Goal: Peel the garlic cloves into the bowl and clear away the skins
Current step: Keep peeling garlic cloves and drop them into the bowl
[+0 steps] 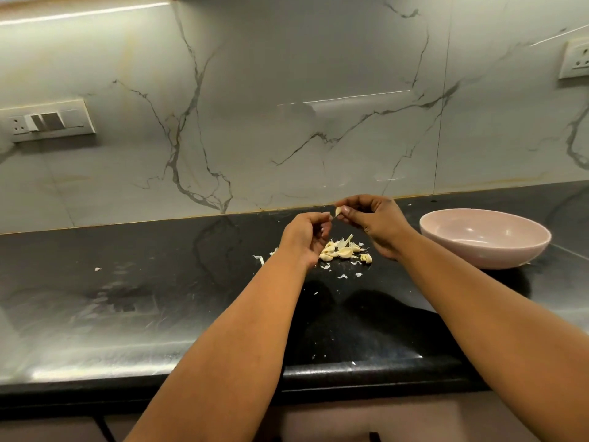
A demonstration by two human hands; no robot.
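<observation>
Single head-worn wide-angle view, looking forward and down across the dark table (pixel 159 282) toward the marble wall (pixel 287 90), close above both forearms.

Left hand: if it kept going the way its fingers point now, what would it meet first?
The left hand points up-right at the garlic clove pinched in the right hand. That clove comes first, almost touching already; depth is unclear.

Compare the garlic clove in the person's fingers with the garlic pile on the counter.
The held clove is single and lifted, pinched by the right hand; the pile lies on the black counter. The left hand touches the held clove's tip, not the pile. Both are pale cream.
</observation>
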